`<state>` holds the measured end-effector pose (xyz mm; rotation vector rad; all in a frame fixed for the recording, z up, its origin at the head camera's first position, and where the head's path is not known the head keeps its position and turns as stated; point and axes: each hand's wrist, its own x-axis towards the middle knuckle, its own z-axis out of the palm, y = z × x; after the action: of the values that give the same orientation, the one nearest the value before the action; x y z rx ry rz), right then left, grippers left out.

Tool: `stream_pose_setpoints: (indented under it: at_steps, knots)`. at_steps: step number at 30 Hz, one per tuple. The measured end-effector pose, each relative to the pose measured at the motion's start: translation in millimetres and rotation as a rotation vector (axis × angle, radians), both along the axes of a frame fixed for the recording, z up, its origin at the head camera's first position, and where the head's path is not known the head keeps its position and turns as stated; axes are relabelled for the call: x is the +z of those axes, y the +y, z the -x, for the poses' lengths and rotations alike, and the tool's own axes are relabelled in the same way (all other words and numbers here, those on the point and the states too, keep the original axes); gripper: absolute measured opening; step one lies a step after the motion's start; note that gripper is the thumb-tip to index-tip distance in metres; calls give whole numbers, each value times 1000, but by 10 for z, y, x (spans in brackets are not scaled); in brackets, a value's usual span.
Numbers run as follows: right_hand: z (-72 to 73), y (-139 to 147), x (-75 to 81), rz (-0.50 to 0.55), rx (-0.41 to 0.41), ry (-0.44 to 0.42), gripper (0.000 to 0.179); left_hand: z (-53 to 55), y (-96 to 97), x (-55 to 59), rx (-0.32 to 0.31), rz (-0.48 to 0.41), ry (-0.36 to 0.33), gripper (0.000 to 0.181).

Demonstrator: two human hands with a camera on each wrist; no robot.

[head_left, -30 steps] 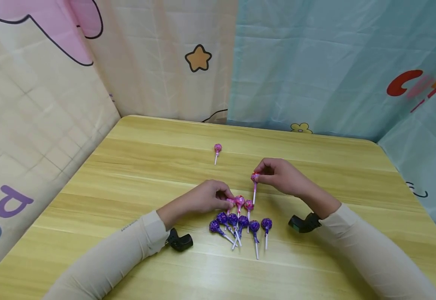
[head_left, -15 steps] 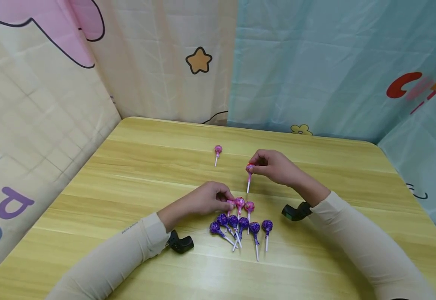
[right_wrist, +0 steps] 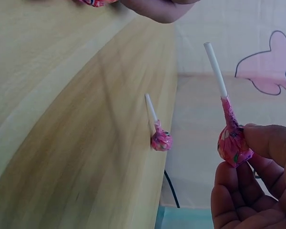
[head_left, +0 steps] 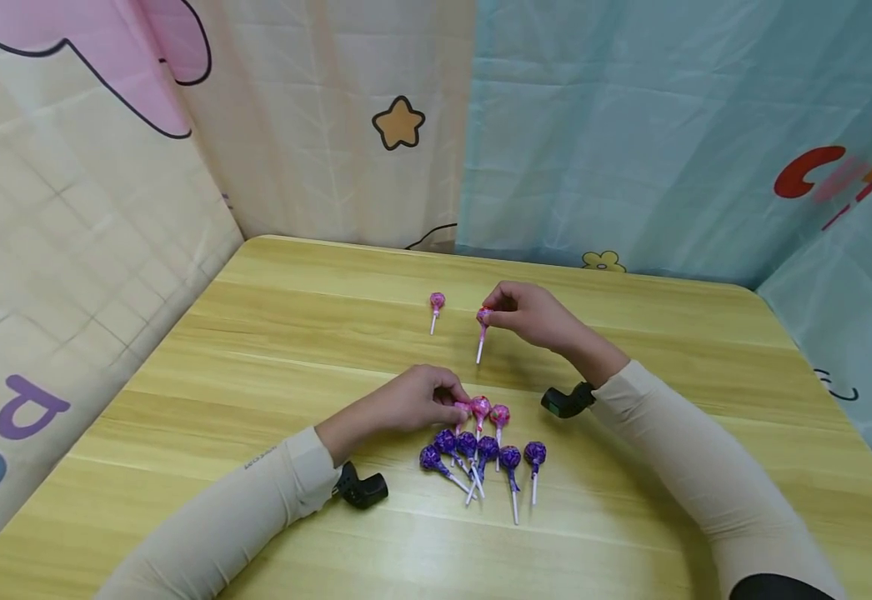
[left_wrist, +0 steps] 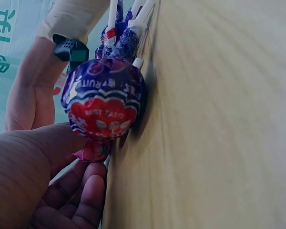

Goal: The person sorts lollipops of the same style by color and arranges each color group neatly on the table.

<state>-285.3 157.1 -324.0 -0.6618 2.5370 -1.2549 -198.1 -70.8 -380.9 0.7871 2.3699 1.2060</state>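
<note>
Pointing its stick nearward, a pink lollipop is pinched aloft

Head view: its candy end is gripped by the right hand; a second pink lollipop is pinched by the left hand, beyond purple lollipops.

Left wrist view: "BEST TASTE" is revealed on one purple wrapper.

Right wrist view: clearance from the table is shown, both sticks being aligned roughly parallel with a lone lollipop.

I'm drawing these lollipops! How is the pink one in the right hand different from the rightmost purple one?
The pink lollipop has a mostly pink wrapper; the purple lollipop has a purple one. The right hand holds the pink lollipop up off the table; the purple lollipop lies on it. Both have round heads and white sticks.
</note>
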Motion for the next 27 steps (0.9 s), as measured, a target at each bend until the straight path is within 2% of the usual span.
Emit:
stream_pose_setpoints:
  at_steps: [12,21,27]
  knots:
    - [317,-221,-60,71,-17,-21,16,0,-4,-5,5,2,4,4]
    - [586,-355,-229,54,-50,-35,16,4,-9,9,4,14,8,4]
    - [676,-460,-305,31,-52,-31,15,6,-9,9,4,12,7,4]
